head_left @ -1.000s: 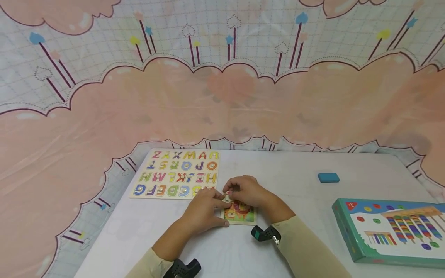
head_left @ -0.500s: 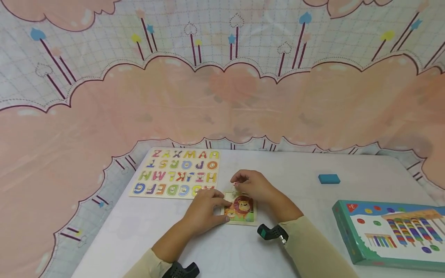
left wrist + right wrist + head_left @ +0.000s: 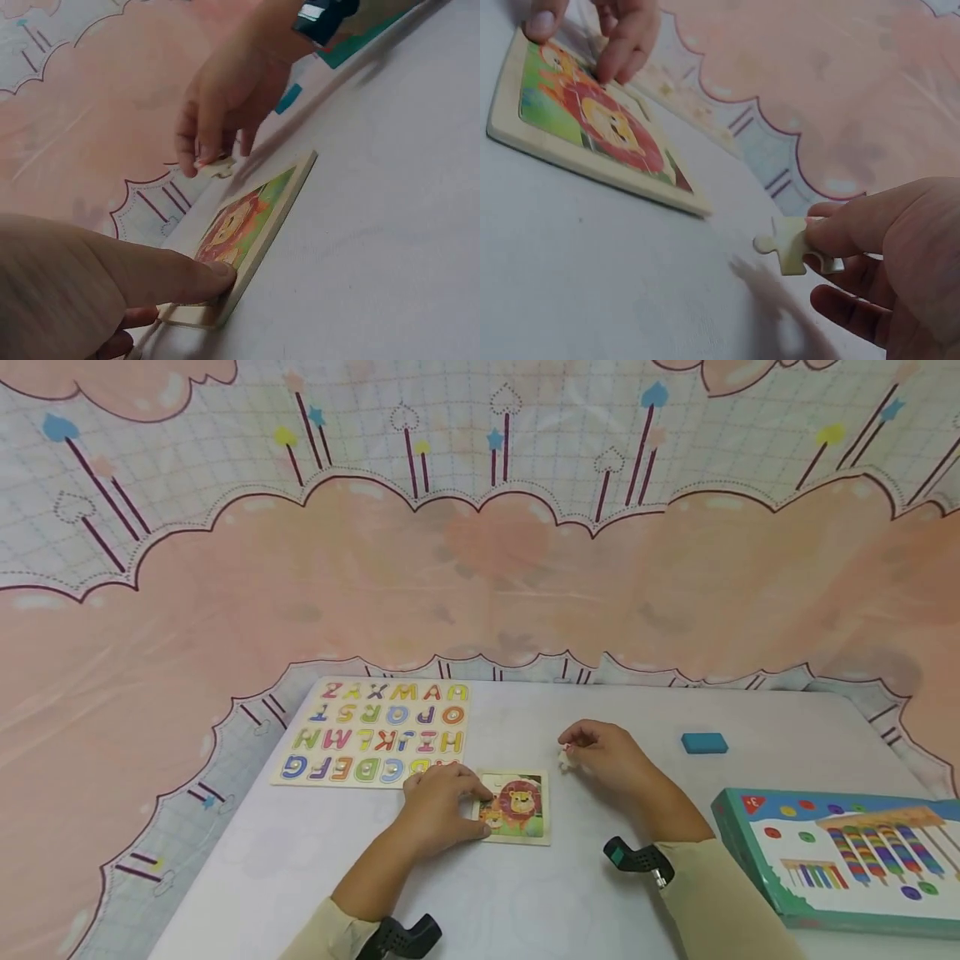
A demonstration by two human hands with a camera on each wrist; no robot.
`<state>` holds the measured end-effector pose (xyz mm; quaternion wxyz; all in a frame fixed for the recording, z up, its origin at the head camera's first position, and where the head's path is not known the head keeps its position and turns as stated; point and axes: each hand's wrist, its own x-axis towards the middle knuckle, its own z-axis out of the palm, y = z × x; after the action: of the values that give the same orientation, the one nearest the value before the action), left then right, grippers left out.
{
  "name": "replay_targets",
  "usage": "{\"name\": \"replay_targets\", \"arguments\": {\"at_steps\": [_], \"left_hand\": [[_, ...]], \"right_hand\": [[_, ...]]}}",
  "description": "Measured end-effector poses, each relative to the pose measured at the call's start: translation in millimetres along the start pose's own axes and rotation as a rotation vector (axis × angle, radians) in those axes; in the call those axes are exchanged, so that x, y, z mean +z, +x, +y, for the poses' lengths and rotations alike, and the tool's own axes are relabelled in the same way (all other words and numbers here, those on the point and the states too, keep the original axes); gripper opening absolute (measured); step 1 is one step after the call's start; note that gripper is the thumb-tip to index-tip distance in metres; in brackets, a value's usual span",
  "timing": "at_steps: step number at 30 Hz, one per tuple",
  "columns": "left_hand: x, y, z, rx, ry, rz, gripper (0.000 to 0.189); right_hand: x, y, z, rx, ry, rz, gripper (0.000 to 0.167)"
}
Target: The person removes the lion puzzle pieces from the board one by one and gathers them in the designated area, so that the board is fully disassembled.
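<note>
A small square jigsaw puzzle [image 3: 520, 810] with a lion picture lies in its wooden frame on the white table. My left hand [image 3: 444, 806] holds it at its left side, the thumb [image 3: 214, 276] on the near edge and a fingertip on the picture. To the right of the puzzle and above the table, my right hand [image 3: 611, 756] pinches a loose jigsaw piece [image 3: 787, 244] between thumb and fingers. The piece shows a pale wooden face with a knob in the right wrist view. Its printed side is mostly hidden, with a bit of red showing.
A wooden alphabet board [image 3: 360, 758] with coloured letters lies at the back left, just behind my left hand. A blue block [image 3: 704, 743] sits at the back right. A boxed toy [image 3: 855, 860] with a green rim takes up the right side of the white table [image 3: 300, 877].
My right hand has lifted the jigsaw piece away from the puzzle's far left corner and carried it to the right. The left hand has stayed on the puzzle.
</note>
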<state>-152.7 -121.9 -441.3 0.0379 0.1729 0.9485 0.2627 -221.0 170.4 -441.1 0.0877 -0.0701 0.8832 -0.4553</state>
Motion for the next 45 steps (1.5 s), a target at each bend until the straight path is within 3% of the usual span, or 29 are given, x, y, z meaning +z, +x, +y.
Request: {"name": "replay_targets", "arguments": {"at_steps": [3, 8, 17, 27, 32, 38, 45], "left_hand": [[0.5, 0.5, -1.4, -0.027, -0.019, -0.001, 0.035], [3.3, 1.1, -5.8, -0.014, -0.038, 0.011, 0.037], [9.5, 1.0, -11.0, 0.015, -0.032, 0.044, 0.040], [8.4, 0.5, -9.7, 0.019, -0.008, 0.046, 0.041], [7.4, -0.1, -11.5, 0.028, -0.007, 0.056, 0.041], [4.7, -0.7, -11.8, 0.029, -0.037, 0.072, 0.039], [6.0, 0.1, -12.1, 0.057, -0.023, 0.075, 0.040]], "right_hand": [[-4.7, -1.9, 7.0, -0.004, -0.042, -0.012, 0.015], [-5.1, -2.0, 13.7, -0.038, -0.101, -0.034, 0.012], [5.0, 1.4, 20.0, -0.167, -0.288, 0.040, 0.012], [7.7, -4.2, 6.9, -0.189, -0.319, 0.044, 0.014], [16.9, -4.9, -12.9, -0.235, -0.258, -0.027, 0.018], [30.8, 3.0, -32.5, -0.340, -0.247, -0.166, 0.022], [43.8, 14.6, -35.3, -0.365, -0.259, -0.264, 0.020]]}}
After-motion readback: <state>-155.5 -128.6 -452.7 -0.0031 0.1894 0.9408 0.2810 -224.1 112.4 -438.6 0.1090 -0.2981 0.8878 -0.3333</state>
